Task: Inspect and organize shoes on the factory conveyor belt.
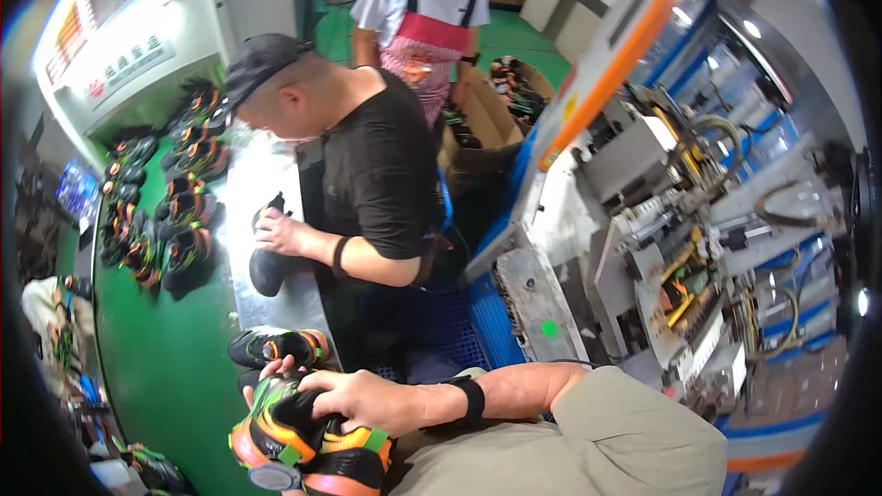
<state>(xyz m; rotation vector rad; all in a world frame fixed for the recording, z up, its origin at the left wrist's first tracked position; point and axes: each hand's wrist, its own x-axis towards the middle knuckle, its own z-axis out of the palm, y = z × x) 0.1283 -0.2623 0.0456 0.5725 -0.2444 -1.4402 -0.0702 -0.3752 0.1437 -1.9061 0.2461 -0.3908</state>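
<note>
A black sports shoe (299, 424) with orange and green trim is held low in front of me. My right hand (367, 401) reaches in from the right, a black band on its wrist, its fingers closed on the shoe's opening. Of my left hand (275, 370) only a few fingers show, curled at the far side of the shoe; the rest is hidden behind it. Just beyond, another black shoe (266, 345) with orange parts lies on the bench's metal edge. Whether the orange and black parts under my right hand belong to a second shoe, I cannot tell.
Rows of similar shoes (188, 193) stand on the green bench top (152, 331). A co-worker in black (381, 156) handles a dark shoe (267, 268) at the bench. Another person (423, 37) stands behind, near cardboard boxes (491, 110). A machine (680, 248) stands at the right.
</note>
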